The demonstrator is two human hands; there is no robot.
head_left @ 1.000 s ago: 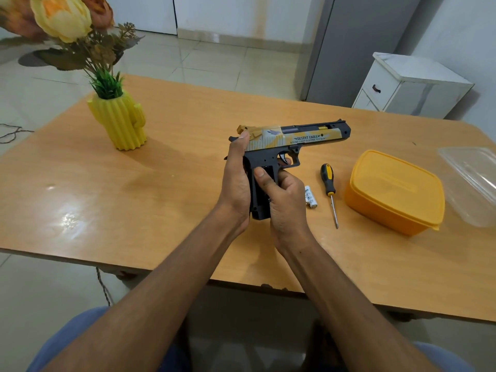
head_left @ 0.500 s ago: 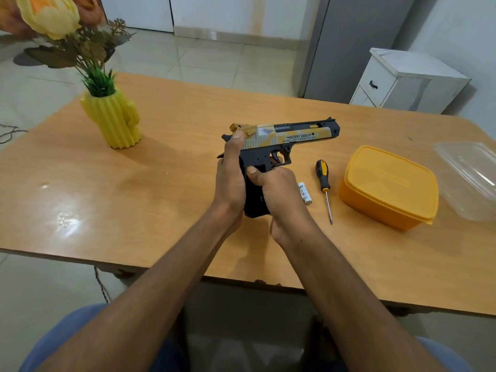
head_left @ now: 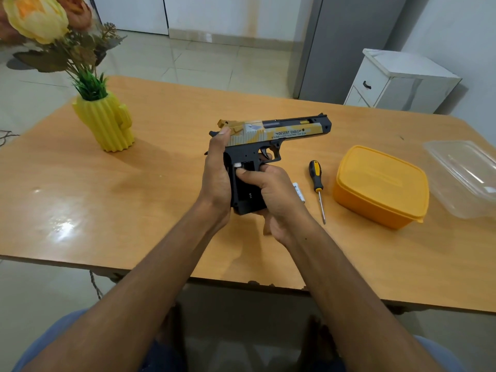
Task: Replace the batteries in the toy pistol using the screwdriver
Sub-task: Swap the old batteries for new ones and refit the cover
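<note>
Toy pistol (head_left: 271,138) held up over mid-table, left hand (head_left: 217,170) wrapped round the grip's back, right hand (head_left: 271,194) clutching its front, thumb by the open battery slot. Screwdriver (head_left: 316,183) and loose battery (head_left: 299,193) just right of the hands, orange box (head_left: 381,186) beyond. Loads of bare table (head_left: 80,200) to the left, near edge close under the wrists.

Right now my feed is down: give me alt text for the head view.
Both hands hold the toy pistol above the table; the left hand grips its back, the right hand thumbs the open grip. A battery and screwdriver lie right.

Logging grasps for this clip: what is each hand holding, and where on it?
Both hold the toy pistol: left hand wraps the grip's back, right hand its front, thumb pressing the grip's side.
</note>
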